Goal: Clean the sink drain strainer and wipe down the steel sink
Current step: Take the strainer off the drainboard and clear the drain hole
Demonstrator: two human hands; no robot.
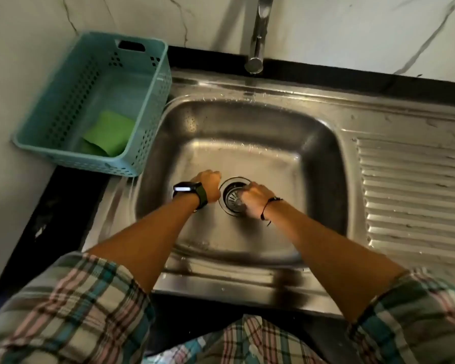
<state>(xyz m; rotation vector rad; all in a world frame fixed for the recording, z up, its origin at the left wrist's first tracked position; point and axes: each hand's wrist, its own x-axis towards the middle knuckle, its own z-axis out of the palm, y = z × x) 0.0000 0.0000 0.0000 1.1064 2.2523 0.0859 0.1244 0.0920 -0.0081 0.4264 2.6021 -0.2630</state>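
Observation:
The steel sink [247,122] has a round drain strainer [231,197] at the middle of its basin floor. My right hand [256,199] reaches onto the strainer's right side, fingers curled down over it; I cannot tell whether they grip it. My left hand [208,183], with a watch on the wrist, rests as a fist on the basin floor just left of the drain rim, with nothing visible in it. The basin is wet, with drops on the back wall.
A teal plastic basket [139,122] stands on the counter left of the sink and holds a green cloth [108,134]. The tap [258,38] hangs over the basin's back edge. A ribbed draining board [410,185] lies to the right.

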